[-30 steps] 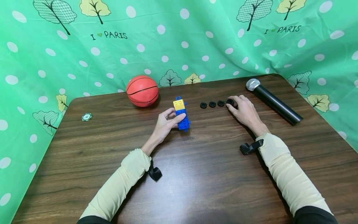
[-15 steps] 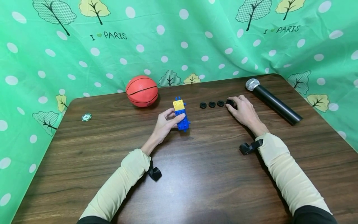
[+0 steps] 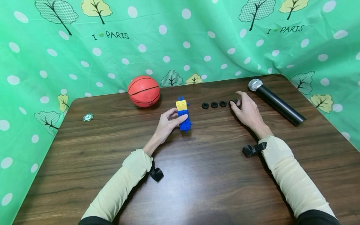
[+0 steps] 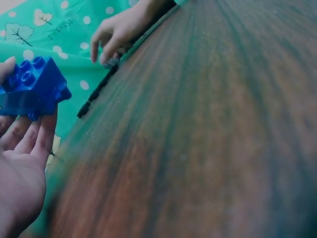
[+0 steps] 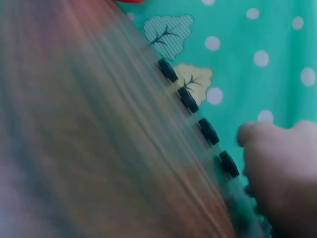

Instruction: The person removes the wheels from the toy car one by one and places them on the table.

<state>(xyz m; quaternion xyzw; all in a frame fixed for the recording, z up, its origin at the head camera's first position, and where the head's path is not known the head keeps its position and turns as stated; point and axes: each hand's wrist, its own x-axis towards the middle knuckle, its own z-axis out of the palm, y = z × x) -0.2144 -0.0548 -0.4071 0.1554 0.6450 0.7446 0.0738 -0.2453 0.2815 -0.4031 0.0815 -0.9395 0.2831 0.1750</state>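
My left hand point(image 3: 168, 124) holds a yellow-and-blue building-block piece point(image 3: 182, 110) with studs on top, thumb on its blue part. In the left wrist view the blue end of the block piece point(image 4: 37, 89) shows, with small pegs sticking out. To its right, several small black toy wheels point(image 3: 214, 105) lie flat in a row. My right hand point(image 3: 248, 112) is at the row's right end, thumb and index finger spread apart beside the last wheel point(image 3: 231, 102), which the thumb partly hides. In the right wrist view that last wheel point(image 5: 229, 164) sits on the table, apart from the blurred hand.
A red toy basketball point(image 3: 143, 91) stands at the back, left of the block piece. On the right lies a black microphone point(image 3: 277, 101) with a silver head. Far left is a green-and-white poker chip point(image 3: 88, 117). A green patterned cloth point(image 3: 185, 47) hangs behind the wooden table point(image 3: 197, 187).
My right hand has let go of the last wheel in the row; its index finger has lifted away from the thumb. The left hand keeps its hold on the block piece.
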